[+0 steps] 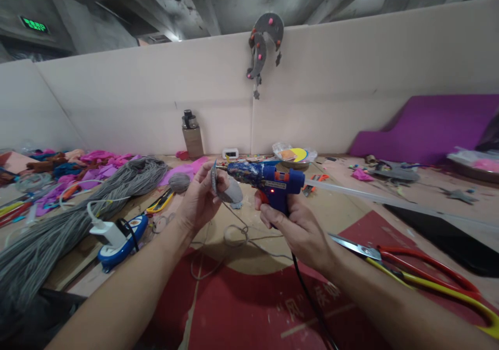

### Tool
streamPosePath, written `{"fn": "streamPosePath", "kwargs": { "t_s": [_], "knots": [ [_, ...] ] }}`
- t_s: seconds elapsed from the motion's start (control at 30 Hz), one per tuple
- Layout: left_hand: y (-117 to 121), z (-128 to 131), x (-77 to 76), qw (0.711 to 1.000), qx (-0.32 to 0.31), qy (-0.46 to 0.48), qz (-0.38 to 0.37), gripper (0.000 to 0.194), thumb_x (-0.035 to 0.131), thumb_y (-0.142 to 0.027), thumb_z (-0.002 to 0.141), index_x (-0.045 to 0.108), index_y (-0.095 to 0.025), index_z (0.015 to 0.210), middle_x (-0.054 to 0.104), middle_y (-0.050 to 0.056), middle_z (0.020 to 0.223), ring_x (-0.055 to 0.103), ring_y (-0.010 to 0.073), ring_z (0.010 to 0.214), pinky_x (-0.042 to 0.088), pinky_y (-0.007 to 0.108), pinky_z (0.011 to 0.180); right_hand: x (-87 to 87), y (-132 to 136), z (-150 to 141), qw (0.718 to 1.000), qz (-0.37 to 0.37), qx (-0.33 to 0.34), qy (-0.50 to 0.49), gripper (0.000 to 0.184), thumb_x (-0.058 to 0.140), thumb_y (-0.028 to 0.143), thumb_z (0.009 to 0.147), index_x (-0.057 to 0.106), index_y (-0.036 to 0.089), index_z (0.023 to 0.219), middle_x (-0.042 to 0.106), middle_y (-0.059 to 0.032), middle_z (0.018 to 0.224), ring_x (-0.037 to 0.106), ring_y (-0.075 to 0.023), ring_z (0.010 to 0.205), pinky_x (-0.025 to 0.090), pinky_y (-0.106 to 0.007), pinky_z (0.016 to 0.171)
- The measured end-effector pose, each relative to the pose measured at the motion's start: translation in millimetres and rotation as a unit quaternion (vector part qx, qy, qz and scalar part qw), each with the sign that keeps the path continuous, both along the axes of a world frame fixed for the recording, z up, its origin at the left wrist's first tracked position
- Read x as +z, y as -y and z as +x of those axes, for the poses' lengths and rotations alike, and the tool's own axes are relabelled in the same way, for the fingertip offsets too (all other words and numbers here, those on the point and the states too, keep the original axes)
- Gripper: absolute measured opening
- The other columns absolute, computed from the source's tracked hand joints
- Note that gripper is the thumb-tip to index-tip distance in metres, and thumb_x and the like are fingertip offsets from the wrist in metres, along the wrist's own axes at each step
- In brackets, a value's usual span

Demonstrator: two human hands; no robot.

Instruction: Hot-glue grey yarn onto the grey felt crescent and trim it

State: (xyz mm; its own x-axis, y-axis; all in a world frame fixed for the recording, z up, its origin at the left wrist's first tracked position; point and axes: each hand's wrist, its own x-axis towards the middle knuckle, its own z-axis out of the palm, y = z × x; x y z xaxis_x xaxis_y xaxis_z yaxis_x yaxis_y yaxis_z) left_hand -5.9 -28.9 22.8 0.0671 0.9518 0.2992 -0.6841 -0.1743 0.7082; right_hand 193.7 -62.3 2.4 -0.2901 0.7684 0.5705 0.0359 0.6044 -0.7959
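My right hand (294, 225) is wrapped round the grip of a blue glue gun (268, 178), whose red light is lit. A long clear glue stick (351, 191) sticks out of its back end. The nozzle points left and meets, or nearly meets, a small grey felt piece (214, 179) pinched in my left hand (200, 199). Just behind the nozzle is another rounded grey piece (233, 190); whether the two are joined I cannot tell. Grey yarn (244, 230) trails from the held piece onto the table in loose loops.
Scissors (390, 259) and a black phone (448, 238) lie at right. On the left are a thick grey yarn bundle (97, 212), a blue power strip (125, 241) and a yellow cutter (160, 202). A bottle (192, 137) stands by the white partition (136, 95). The gun's black cord (307, 287) hangs toward me.
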Motion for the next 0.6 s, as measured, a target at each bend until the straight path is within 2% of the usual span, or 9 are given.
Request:
{"fn": "streamPosePath", "kwargs": {
  "t_s": [0.3,0.43,0.6],
  "knots": [
    [1.3,0.8,0.1,1.000,-0.007,-0.014,0.013,0.035,0.089,-0.027,0.063,0.063,-0.016,0.083,0.062,-0.003,0.069,0.056,0.0053,0.056,0.034,0.011,0.039,-0.3,1.0,1.6,1.000,-0.023,0.014,-0.002,0.019,0.053,0.038,0.096,0.057,0.023,0.107,0.061,-0.0044,0.097,0.055,-0.0154,0.078,0.047,-0.031,0.071],
    [-2.2,-0.6,-1.0,0.999,-0.001,-0.020,0.025,0.037,0.090,-0.030,0.060,0.064,-0.016,0.082,0.062,-0.003,0.066,0.057,0.0053,0.054,0.036,0.011,0.039,0.1,0.4,1.8,1.000,-0.021,0.019,0.006,0.019,0.053,0.038,0.096,0.057,0.023,0.108,0.062,-0.0042,0.097,0.055,-0.0147,0.076,0.046,-0.031,0.071],
    [-5.9,-6.0,-0.2,0.998,0.035,-0.033,0.041,0.034,0.087,-0.028,0.066,0.066,-0.019,0.092,0.065,-0.003,0.070,0.061,0.0058,0.056,0.040,0.010,0.042,-1.0,-0.5,1.6,1.000,-0.016,0.012,-0.002,0.022,0.054,0.038,0.095,0.057,0.023,0.110,0.063,-0.0052,0.098,0.056,-0.0151,0.075,0.046,-0.031,0.070]
  ]
}}
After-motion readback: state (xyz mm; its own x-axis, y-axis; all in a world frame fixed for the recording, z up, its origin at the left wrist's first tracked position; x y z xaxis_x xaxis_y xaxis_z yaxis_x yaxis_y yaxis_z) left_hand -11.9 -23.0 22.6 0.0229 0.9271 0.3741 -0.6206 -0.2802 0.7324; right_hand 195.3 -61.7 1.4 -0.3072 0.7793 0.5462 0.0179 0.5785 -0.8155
